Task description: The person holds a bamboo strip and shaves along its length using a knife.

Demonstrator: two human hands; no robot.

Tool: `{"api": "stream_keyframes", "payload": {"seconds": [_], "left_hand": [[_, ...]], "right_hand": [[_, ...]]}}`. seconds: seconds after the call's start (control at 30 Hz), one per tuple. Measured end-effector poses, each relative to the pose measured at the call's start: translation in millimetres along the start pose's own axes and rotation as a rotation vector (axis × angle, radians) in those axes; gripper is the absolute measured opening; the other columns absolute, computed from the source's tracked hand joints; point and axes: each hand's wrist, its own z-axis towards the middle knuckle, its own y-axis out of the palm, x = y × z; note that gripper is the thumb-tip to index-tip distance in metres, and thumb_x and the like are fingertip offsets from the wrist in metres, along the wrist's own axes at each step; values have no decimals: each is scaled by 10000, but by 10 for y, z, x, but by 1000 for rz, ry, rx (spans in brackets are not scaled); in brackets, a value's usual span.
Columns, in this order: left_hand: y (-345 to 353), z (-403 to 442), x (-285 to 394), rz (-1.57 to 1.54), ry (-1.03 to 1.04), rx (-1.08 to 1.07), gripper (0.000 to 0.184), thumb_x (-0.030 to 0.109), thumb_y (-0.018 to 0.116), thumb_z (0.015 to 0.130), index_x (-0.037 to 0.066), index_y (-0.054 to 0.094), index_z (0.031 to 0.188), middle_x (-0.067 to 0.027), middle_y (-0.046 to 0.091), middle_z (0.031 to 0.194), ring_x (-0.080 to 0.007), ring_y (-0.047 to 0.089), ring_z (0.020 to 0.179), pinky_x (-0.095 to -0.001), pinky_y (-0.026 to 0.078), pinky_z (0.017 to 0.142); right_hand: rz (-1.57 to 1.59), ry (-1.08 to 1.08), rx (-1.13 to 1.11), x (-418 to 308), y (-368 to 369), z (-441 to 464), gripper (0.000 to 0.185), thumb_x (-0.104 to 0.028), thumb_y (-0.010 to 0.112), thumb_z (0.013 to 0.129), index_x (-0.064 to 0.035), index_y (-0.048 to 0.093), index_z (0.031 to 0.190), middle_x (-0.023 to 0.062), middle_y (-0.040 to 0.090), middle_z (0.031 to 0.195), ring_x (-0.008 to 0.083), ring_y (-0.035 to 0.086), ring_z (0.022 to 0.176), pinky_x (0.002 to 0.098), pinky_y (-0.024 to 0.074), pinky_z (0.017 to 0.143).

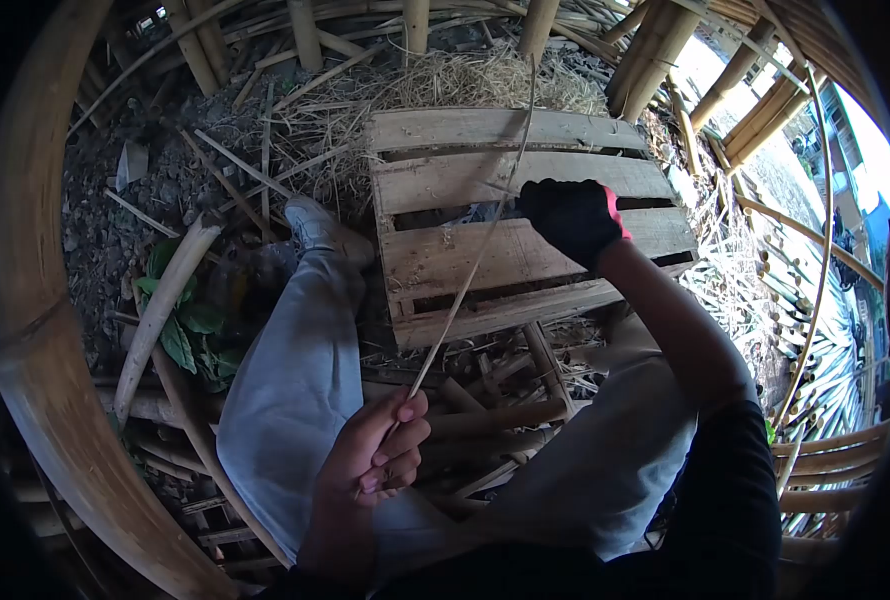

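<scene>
Left hand (390,450) grips a bamboo strip (458,300) by its near end, apparently steadying it; farther off, gloved right hand (568,220) beside it, grip unclear, above a slatted wooden pallet (423,262).

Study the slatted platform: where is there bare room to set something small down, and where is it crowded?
Mostly bare: the slatted platform between its left edge and the thin strip, and its far right corner, beyond the gloved right hand. Crowded: the ground to its left, with a bamboo piece, leaves and a shoe.
</scene>
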Motion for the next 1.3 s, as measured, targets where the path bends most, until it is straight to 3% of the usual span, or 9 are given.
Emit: {"api": "stream_keyframes", "payload": {"seconds": [0.1,0.37,0.53,0.6,0.7,0.73,0.83,0.97,1.3], "left_hand": [[-67,-12,51,-46,-15,-85,271,275,269,1064,137,426,892,51,336,485,-25,291,265,-176,190,252],[11,25,38,85,11,-3,286,320,306,1060,148,435,871,59,322,482,-24,263,273,-183,175,260],[30,17,40,179,46,-7,301,355,336,1052,148,433,858,65,305,479,-23,252,279,-181,180,272],[52,5,38,225,33,53,306,357,327,1051,149,429,852,65,306,484,-22,251,283,-182,179,276],[-6,94,23,221,19,92,310,358,314,1050,147,426,852,65,309,491,-23,248,288,-184,180,278],[-1,104,9,219,21,88,310,358,314,1050,147,426,852,65,309,491,-23,248,288,-184,180,278],[24,127,-23,234,30,87,311,363,310,1047,146,426,856,64,312,495,-25,248,292,-186,182,279],[44,116,-18,263,47,128,315,373,316,1049,147,429,861,62,316,486,-27,261,284,-183,181,274],[120,139,-70,397,27,137,343,379,263,1050,129,407,864,44,326,506,-45,253,308,-204,208,311]], "right_hand": [[-44,-113,16,-134,-103,11,106,-241,540,881,-143,579,892,56,631,763,254,670,671,392,518,525],[42,324,76,90,47,93,175,-274,494,931,-163,621,978,74,667,865,269,680,779,423,523,571],[243,314,316,22,62,87,250,-257,475,957,-119,617,1109,113,678,910,328,666,813,454,520,662],[1277,856,7,-2,-121,188,250,-234,493,947,-109,640,1106,109,661,842,344,651,777,443,508,619],[829,619,336,147,164,146,222,-210,492,950,-75,648,1031,118,650,799,363,636,788,440,498,640],[303,501,392,202,262,134,261,-264,472,960,-79,656,958,129,663,808,357,647,802,445,498,648],[206,627,34,105,69,93,329,-345,441,965,-97,656,946,137,683,878,358,653,836,466,500,681],[246,674,-311,143,155,116,428,-481,450,936,-112,663,974,138,690,965,347,652,929,464,505,769],[627,703,12,123,-215,248,690,-666,554,828,-107,639,1223,142,661,1171,285,634,1073,376,486,905]]}}
